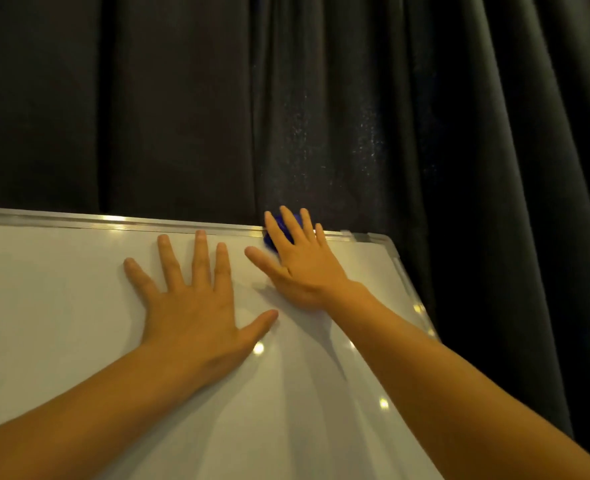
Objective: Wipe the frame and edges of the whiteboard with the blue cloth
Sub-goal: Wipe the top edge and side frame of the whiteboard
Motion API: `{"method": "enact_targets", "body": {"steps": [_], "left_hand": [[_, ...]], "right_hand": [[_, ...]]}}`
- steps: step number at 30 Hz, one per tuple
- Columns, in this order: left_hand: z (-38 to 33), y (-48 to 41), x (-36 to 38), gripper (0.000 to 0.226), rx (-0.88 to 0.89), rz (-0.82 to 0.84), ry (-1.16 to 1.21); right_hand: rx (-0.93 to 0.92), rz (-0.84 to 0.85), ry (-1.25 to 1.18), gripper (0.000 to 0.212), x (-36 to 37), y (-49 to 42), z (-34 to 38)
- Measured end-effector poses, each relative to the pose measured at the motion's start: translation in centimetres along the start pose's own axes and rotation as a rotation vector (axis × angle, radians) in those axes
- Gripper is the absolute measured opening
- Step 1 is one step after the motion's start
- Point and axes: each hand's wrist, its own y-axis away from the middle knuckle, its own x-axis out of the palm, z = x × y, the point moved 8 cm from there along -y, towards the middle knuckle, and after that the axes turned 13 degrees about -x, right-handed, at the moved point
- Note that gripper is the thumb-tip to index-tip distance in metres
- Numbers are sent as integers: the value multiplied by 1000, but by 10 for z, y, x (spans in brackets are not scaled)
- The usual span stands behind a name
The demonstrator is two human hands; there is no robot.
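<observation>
1. The right hand (300, 261) lies with fingers spread and nearly straight, pressing the blue cloth (279, 230) against the whiteboard's top frame (148, 223). It is not a closed grasp: the palm and fingers flatten over the cloth, pinning it to the metal rail.
2. The right fingertips (286, 211) reach over and past the top frame, showing against the dark curtain (494, 133) behind it. The right thumb (259, 258) points away from the other fingers and rests on the whiteboard (61, 306) surface just below the frame.
3. The left hand (196, 299) is wide open, all five fingers fanned, palm flat on the white surface below the top frame. It holds nothing. Its middle fingertip almost reaches the frame; whether it touches cannot be told.
4. The blue cloth is mostly hidden under the right hand. Only a small, deep-blue, bunched patch shows between the index and middle fingers and at the edge of the frame. It sits on the top frame, near the board's upper right corner (380, 237).
5. The frame is a silvery rail with bright glints of reflected light; the corner piece is rounded.
6. The white surface looks glossy, with small light spots reflected near both forearms.
</observation>
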Motion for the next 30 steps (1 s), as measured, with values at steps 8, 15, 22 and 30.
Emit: {"method": "enact_targets", "body": {"steps": [8,15,22,30], "left_hand": [[-42,10,11,115,129,-9,9],[-101,18,27,109,197,-54,23],[-119,21,28,108,220,-98,27],[-110,17,26,115,206,-123,22]], "right_hand": [[182,37,25,113,-17,34,-76],[62,67,139,94,-25,42,-102],[153,-117,-64,49,-38,44,-111],[6,-258,-113,34,-60,23,-57]]}}
